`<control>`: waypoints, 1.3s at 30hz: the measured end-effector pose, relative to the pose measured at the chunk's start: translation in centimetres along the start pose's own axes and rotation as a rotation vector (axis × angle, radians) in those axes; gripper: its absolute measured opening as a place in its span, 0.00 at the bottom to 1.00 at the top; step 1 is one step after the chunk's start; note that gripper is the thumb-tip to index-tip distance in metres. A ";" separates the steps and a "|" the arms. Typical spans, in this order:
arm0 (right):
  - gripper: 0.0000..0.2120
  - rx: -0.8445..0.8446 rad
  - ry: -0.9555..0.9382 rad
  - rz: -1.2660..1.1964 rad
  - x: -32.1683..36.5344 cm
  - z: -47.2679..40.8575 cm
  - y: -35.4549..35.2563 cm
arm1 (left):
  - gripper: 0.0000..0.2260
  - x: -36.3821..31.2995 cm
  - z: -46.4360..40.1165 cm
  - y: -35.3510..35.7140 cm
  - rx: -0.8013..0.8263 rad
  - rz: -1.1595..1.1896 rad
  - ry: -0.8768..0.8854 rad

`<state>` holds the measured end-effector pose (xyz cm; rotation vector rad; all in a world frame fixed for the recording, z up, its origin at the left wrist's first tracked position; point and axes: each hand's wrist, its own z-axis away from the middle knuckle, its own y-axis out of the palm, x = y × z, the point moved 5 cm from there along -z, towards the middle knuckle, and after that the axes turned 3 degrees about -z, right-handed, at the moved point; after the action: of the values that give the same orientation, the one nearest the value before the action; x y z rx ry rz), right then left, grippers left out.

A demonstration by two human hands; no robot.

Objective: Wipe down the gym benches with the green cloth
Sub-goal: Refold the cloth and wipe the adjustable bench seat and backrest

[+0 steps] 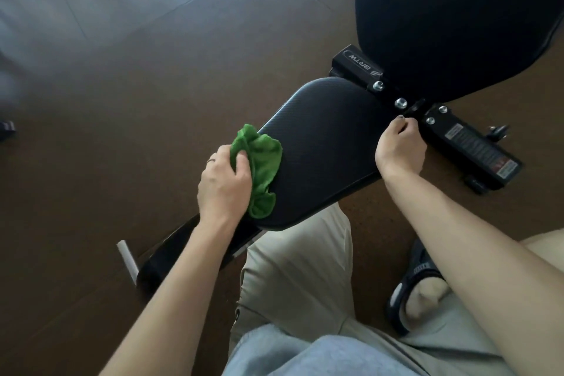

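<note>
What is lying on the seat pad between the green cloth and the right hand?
Nothing: in the head view the seat pad is bare black surface from the green cloth to the right hand.

Left hand (224, 183) presses green cloth (259, 168) on bench seat pad (329, 146).

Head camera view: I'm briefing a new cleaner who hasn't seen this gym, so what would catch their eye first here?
The bright green crumpled cloth stands out most, gripped by the left hand at the left edge of the black textured bench seat pad. Next is the right hand, curled at the seat pad's far right corner beside the black metal hinge bracket with silver bolts. The larger black backrest pad fills the upper right.
</note>
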<state>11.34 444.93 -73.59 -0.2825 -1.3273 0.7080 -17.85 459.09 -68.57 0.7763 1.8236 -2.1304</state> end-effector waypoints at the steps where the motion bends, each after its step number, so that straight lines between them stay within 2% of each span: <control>1: 0.20 -0.012 0.006 -0.002 0.0 0.1 0.0 | 0.12 0.6 1.1 0.1 -0.040 0.099 -0.040; 5: 0.21 -0.048 0.030 -0.015 0.0 0.5 0.4 | 0.22 0.6 7.5 2.0 -0.190 0.278 -0.097; 8: 0.20 -0.052 0.037 -0.052 0.0 0.7 0.5 | 0.28 0.0 9.6 3.7 -0.196 0.131 -0.027; 14: 0.19 -0.029 0.073 -0.167 -0.2 0.8 0.4 | 0.27 -1.5 10.3 3.9 -0.186 -0.446 0.303; 21: 0.17 0.060 0.125 -0.320 -0.3 0.4 0.3 | 0.26 -7.8 8.8 8.0 -0.033 -0.684 0.782; 23: 0.16 0.100 0.196 -0.399 -0.1 0.3 0.2 | 0.28 -10.0 7.8 9.6 0.033 -0.699 0.876; 26: 0.19 0.225 0.413 -0.635 -0.2 -0.1 -0.1 | 0.29 -14.4 6.2 12.1 0.077 -0.641 0.972; 29: 0.20 0.321 0.527 -0.770 -0.8 -0.3 -1.4 | 0.29 -17.7 5.5 14.0 0.118 -0.604 1.022; 31: 0.19 0.347 0.530 -0.801 -1.3 -0.3 -2.0 | 0.28 -17.2 6.1 13.5 0.109 -0.583 1.035; 35: 0.18 0.366 0.514 -0.800 -1.4 0.3 -2.2 | 0.29 -11.7 8.3 9.5 0.135 -0.597 1.157; 39: 0.16 0.356 0.501 -0.748 -1.5 0.7 -2.0 | 0.31 -10.7 7.0 8.8 0.165 -0.583 1.111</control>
<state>11.21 442.33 -73.42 0.3061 -0.7179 0.1982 -6.28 448.88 -69.76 1.9613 2.6339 -2.4063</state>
